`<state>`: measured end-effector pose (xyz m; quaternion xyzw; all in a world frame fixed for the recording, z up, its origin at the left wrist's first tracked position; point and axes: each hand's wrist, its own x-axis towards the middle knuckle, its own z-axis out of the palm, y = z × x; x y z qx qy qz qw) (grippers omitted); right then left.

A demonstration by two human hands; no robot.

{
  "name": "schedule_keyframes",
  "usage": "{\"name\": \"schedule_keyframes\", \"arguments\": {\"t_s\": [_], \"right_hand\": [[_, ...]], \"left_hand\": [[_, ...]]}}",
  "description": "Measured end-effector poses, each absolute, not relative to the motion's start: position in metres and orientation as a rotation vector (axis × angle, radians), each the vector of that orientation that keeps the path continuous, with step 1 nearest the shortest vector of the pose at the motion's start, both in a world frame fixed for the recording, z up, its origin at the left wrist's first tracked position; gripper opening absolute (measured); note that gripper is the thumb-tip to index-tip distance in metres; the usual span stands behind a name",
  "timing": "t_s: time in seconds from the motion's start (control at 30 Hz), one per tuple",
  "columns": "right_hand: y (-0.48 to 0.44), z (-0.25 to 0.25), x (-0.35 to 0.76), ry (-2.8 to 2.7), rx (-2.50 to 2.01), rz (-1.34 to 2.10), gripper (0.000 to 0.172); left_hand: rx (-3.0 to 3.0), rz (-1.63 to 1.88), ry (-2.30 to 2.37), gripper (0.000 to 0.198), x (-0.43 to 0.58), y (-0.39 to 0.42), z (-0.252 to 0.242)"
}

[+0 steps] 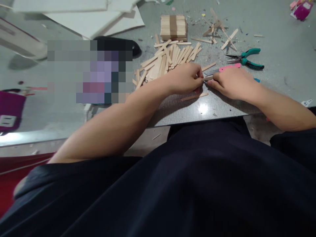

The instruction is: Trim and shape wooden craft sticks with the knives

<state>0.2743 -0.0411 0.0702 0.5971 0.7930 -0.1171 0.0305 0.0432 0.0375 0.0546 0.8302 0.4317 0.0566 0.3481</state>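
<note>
My left hand point(185, 77) is closed in a pinch at one end of a short wooden craft stick point(208, 78). My right hand point(235, 83) grips the other end, thumb and fingers pressed together; part of the stick is hidden under the fingers. Just behind the right hand lies a craft knife with a pink handle point(230, 67), its blade pointing left. Another craft stick point(195, 97) rests on the table in front of my left hand. Beyond the left hand spreads a loose pile of craft sticks point(161, 64).
A banded bundle of craft sticks point(173, 28) stands behind the pile. Teal-handled pliers point(244, 59) lie to the right, near crossed stick pieces point(230, 39). White boards point(98, 19) are at the back left. A purple tape dispenser point(302, 10) sits at far right. The table edge point(197, 122) runs close to me.
</note>
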Motion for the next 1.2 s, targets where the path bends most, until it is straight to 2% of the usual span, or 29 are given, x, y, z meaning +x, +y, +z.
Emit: {"name": "schedule_keyframes", "arguments": {"t_s": [0.43,0.77,0.93,1.2], "right_hand": [[-0.045,0.076,0.268,2.372,1.857,-0.306,0.068],[-0.047,0.075,0.261,2.337,1.888,-0.254,0.061],[-0.048,0.076,0.257,2.267,1.875,-0.187,0.066],[-0.044,0.065,0.265,2.360,1.937,-0.279,0.063]], "left_hand": [[2.197,0.157,1.121,0.014,0.041,0.045,0.048],[2.311,0.169,1.213,0.015,0.045,0.047,0.035],[2.274,0.180,1.210,0.017,0.044,0.040,0.042],[2.247,0.182,1.226,0.017,0.040,0.036,0.047]]}}
